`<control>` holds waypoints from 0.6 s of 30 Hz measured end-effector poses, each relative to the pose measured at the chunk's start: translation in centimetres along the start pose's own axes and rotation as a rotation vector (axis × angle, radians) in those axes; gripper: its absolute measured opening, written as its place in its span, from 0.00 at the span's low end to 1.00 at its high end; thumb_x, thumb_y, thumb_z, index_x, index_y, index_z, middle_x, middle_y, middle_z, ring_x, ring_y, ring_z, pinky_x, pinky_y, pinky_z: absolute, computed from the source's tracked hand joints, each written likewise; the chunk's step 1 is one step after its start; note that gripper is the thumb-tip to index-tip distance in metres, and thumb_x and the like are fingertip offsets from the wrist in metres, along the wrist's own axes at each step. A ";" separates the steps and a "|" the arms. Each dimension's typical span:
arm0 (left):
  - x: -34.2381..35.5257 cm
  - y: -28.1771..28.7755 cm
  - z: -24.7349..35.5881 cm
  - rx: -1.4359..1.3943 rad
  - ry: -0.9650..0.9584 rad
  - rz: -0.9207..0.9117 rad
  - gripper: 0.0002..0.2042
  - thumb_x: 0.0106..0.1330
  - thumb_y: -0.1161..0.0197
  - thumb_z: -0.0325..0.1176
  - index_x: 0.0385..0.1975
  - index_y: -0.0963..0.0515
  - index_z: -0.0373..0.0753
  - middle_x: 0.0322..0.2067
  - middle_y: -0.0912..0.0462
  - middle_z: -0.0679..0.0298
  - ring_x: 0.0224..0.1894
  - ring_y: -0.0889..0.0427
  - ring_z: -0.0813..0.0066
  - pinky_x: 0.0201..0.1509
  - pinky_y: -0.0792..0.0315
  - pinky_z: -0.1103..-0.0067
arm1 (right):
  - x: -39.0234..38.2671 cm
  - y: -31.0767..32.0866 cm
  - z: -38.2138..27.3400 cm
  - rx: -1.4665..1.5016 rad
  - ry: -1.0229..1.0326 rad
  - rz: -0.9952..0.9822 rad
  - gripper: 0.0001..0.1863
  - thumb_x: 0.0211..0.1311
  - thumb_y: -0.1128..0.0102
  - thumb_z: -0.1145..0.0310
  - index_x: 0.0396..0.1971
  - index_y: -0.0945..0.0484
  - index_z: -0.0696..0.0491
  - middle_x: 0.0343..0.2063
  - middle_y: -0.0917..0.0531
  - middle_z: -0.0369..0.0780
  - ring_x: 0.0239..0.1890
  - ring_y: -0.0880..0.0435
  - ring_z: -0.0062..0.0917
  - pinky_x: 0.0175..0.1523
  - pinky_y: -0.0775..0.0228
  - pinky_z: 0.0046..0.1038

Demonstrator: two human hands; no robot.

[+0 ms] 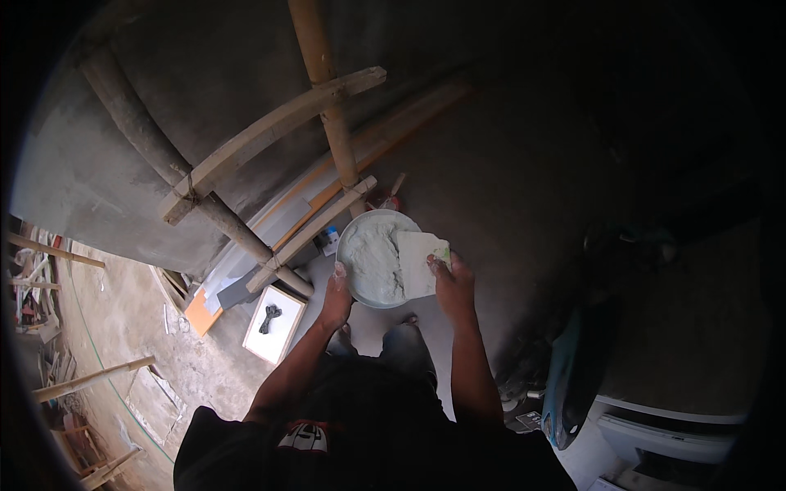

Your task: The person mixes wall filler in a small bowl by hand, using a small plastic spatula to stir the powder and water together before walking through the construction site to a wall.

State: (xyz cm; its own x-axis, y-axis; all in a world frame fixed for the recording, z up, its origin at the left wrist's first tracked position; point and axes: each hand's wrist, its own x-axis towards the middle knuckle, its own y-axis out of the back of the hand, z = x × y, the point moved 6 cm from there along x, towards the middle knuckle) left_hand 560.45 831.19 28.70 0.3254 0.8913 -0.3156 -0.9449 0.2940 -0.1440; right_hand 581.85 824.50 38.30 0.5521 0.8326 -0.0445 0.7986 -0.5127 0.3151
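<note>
A round pale basin [381, 213] is held up in front of me, above my feet. Thick whitish paste [371, 260], like wall putty, fills much of it, with a rough, ridged surface. My left hand [336, 295] grips the basin's left rim; white smears show on the fingers. At the right side, my right hand [455, 285] is closed on a flat, pale, roughly rectangular scraper [417, 266]. The scraper lies over the right part of the basin, at the edge of the paste. Its blade hides what is beneath, and the left fingers under the basin are hidden.
Wooden ladder-like scaffolding, with a pole [323, 98] and crosspieces [278, 127], leans ahead and left against the grey wall [491, 164]. Long boards [270, 225] lie behind it. A white box [274, 323] with a dark cable stands left. A blue motorbike [563, 376] is at right.
</note>
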 end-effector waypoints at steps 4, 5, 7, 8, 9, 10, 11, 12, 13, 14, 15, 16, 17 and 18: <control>6.9 -3.5 0.7 0.203 -0.018 0.015 0.40 0.68 0.71 0.65 0.50 0.31 0.28 0.36 0.22 0.54 0.36 0.24 0.72 0.40 0.29 0.75 | 8.3 2.6 1.5 0.054 0.012 -0.052 0.11 0.58 0.44 0.71 0.39 0.23 0.61 0.29 0.17 0.44 0.31 0.19 0.25 0.39 0.30 0.27; 8.4 -5.0 1.7 0.144 -0.016 0.031 0.39 0.68 0.72 0.64 0.50 0.31 0.28 0.36 0.22 0.54 0.36 0.24 0.72 0.40 0.29 0.75 | 10.7 3.3 1.8 0.075 0.028 -0.081 0.11 0.58 0.44 0.71 0.39 0.23 0.61 0.29 0.17 0.44 0.31 0.19 0.25 0.39 0.30 0.27; 12.0 -8.0 2.8 -0.036 -0.081 0.096 0.38 0.70 0.74 0.61 0.52 0.33 0.27 0.38 0.22 0.54 0.39 0.25 0.70 0.41 0.28 0.76 | 15.5 4.5 2.0 0.070 0.052 -0.133 0.11 0.59 0.44 0.70 0.38 0.23 0.61 0.28 0.18 0.44 0.30 0.20 0.24 0.39 0.30 0.27; 13.8 -8.8 2.6 0.022 -0.074 0.062 0.38 0.70 0.75 0.60 0.53 0.34 0.27 0.40 0.23 0.53 0.41 0.25 0.70 0.43 0.29 0.76 | 17.7 5.0 1.8 0.041 0.053 -0.156 0.11 0.59 0.45 0.70 0.38 0.23 0.61 0.27 0.18 0.44 0.30 0.20 0.24 0.39 0.30 0.27; 15.0 -9.3 2.7 0.090 -0.064 0.030 0.37 0.71 0.75 0.59 0.55 0.36 0.27 0.43 0.24 0.53 0.44 0.25 0.70 0.44 0.29 0.77 | 19.6 5.5 1.7 0.023 0.050 -0.181 0.11 0.59 0.45 0.70 0.38 0.23 0.61 0.27 0.18 0.43 0.30 0.20 0.24 0.39 0.30 0.27; 16.0 -10.1 2.8 0.266 -0.104 0.049 0.36 0.72 0.77 0.57 0.57 0.39 0.27 0.47 0.26 0.52 0.48 0.27 0.69 0.50 0.31 0.76 | 21.4 5.9 2.1 0.049 0.031 -0.221 0.12 0.59 0.45 0.69 0.38 0.23 0.61 0.27 0.18 0.43 0.30 0.20 0.24 0.39 0.30 0.27; 17.5 -11.3 3.8 0.438 -0.165 0.071 0.34 0.72 0.78 0.55 0.59 0.42 0.28 0.51 0.29 0.52 0.52 0.30 0.68 0.56 0.34 0.76 | 23.8 6.4 1.9 0.077 0.035 -0.260 0.12 0.59 0.45 0.69 0.38 0.23 0.61 0.27 0.18 0.44 0.30 0.20 0.25 0.39 0.30 0.28; 18.8 -12.7 4.6 0.611 -0.223 0.094 0.33 0.73 0.79 0.53 0.61 0.44 0.28 0.55 0.31 0.51 0.57 0.32 0.67 0.61 0.37 0.75 | 25.9 6.9 1.8 0.104 0.039 -0.301 0.12 0.59 0.45 0.69 0.38 0.23 0.61 0.26 0.18 0.44 0.29 0.20 0.25 0.39 0.30 0.28; 20.1 -14.2 4.6 0.397 -0.162 0.076 0.32 0.73 0.79 0.52 0.62 0.45 0.28 0.56 0.32 0.51 0.57 0.32 0.66 0.61 0.37 0.74 | 27.8 7.6 1.6 0.090 0.057 -0.314 0.12 0.59 0.45 0.69 0.38 0.23 0.61 0.26 0.18 0.44 0.29 0.20 0.26 0.38 0.30 0.28; 21.2 -15.4 5.0 0.183 -0.100 0.058 0.32 0.74 0.78 0.52 0.62 0.45 0.28 0.56 0.32 0.51 0.57 0.32 0.66 0.61 0.37 0.74 | 29.5 8.0 1.3 0.077 0.071 -0.326 0.12 0.59 0.45 0.69 0.37 0.23 0.61 0.26 0.18 0.44 0.28 0.20 0.26 0.38 0.29 0.28; 22.1 -16.6 5.4 -0.033 -0.040 0.041 0.32 0.74 0.77 0.52 0.62 0.46 0.28 0.56 0.32 0.50 0.57 0.32 0.66 0.61 0.37 0.74 | 31.2 8.2 1.0 0.064 0.084 -0.340 0.11 0.58 0.45 0.69 0.37 0.23 0.61 0.26 0.18 0.45 0.28 0.20 0.27 0.38 0.29 0.29; 22.9 -17.3 6.4 0.028 -0.071 0.066 0.32 0.74 0.77 0.52 0.62 0.45 0.28 0.56 0.32 0.51 0.57 0.32 0.66 0.61 0.36 0.74 | 32.9 8.5 0.7 0.042 0.091 -0.348 0.11 0.58 0.45 0.69 0.37 0.23 0.61 0.26 0.18 0.45 0.28 0.19 0.28 0.37 0.29 0.29; 23.7 -18.3 7.2 0.084 -0.106 0.096 0.32 0.74 0.76 0.52 0.61 0.45 0.29 0.56 0.33 0.51 0.56 0.32 0.66 0.61 0.36 0.73 | 34.9 8.8 0.5 0.016 0.105 -0.360 0.11 0.58 0.45 0.70 0.37 0.23 0.61 0.26 0.18 0.46 0.28 0.19 0.29 0.37 0.29 0.30; 25.1 -19.0 7.1 0.037 -0.089 0.113 0.32 0.73 0.76 0.53 0.61 0.45 0.29 0.56 0.33 0.51 0.56 0.32 0.66 0.60 0.36 0.73 | 36.8 8.9 0.3 -0.010 0.119 -0.372 0.11 0.58 0.45 0.70 0.37 0.23 0.61 0.26 0.18 0.46 0.27 0.19 0.31 0.37 0.29 0.30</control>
State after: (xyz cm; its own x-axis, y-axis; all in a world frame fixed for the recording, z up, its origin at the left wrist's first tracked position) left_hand 586.29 850.42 30.15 0.2135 0.9462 -0.2430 -0.9766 0.2006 -0.0769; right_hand 609.36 850.51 39.18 0.1929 0.9801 -0.0470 0.9365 -0.1696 0.3071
